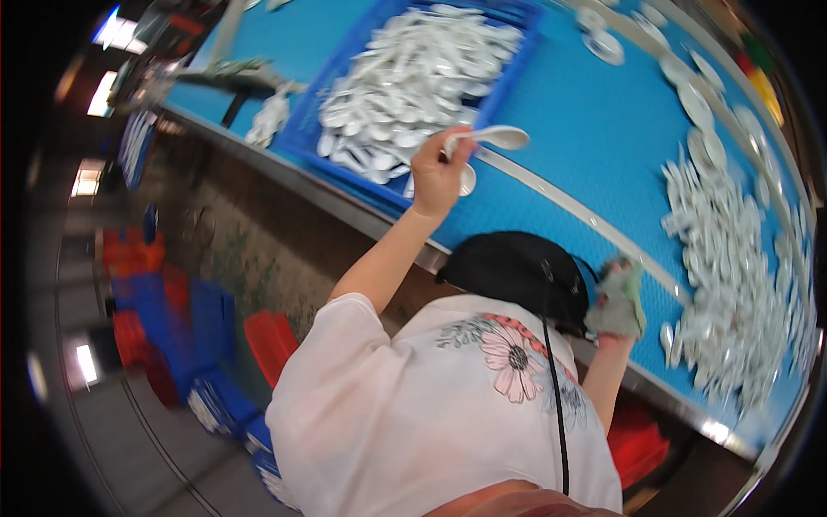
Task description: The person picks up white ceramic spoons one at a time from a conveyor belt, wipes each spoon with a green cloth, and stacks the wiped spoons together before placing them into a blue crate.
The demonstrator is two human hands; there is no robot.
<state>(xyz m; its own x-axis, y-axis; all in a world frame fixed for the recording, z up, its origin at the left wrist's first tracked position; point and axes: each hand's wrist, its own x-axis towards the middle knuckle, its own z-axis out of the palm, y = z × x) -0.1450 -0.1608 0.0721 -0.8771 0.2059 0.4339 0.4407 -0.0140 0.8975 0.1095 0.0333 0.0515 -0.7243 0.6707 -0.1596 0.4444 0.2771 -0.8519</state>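
My left hand (438, 174) is closed around a white spoon (504, 136), whose bowl points to the right. A second white spoon bowl (468, 180) shows just below the fingers; whether it is also held I cannot tell. This hand is at the near right corner of a blue crate (297, 129) heaped with white spoons (422, 73). On my right hand (617, 302) is a greyish-green glove, and it hovers by the table's near edge, left of a big pile of loose white spoons (724, 267). Blur hides its fingers and anything in them.
A pale divider strip (568, 204) crosses the blue tabletop (577, 112). Between my arms sits a black, rounded bag-like thing (517, 271). More spoons line the far right rail. Red stools (271, 345) and blue crates (211, 323) stand on the floor to the left.
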